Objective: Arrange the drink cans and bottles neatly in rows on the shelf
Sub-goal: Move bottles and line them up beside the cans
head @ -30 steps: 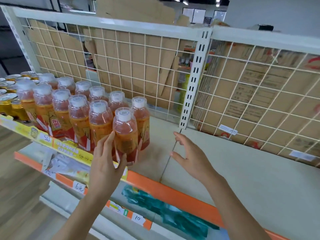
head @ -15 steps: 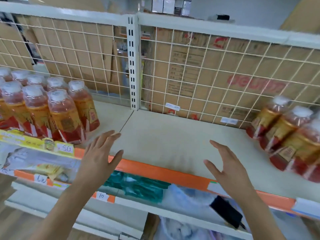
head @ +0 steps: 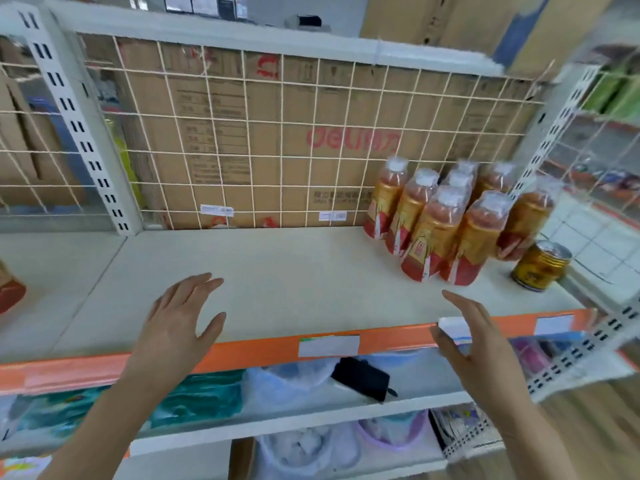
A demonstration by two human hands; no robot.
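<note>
Below hands: lower shelf with black object (head: 360, 377) among plastic bags.

Left hand (head: 176, 320) above front edge of shelf (head: 277, 268), fingers straight, spread, holding nothing.

Right hand (head: 485, 344) in front of orange price strip (head: 249, 353), palm turned inward, fingers straight, thumb apart, holding nothing.

Bottles (head: 446, 226) stand upright in cluster at shelf's right rear, white caps, orange-red labels. They sit beyond right fingertips, not touching; well apart from left hand.

Gold can (head: 540, 266) upright just right of cluster, near shelf end.

Behind: wire grid (head: 282, 126), cardboard box (head: 225, 109) beyond it.
</note>
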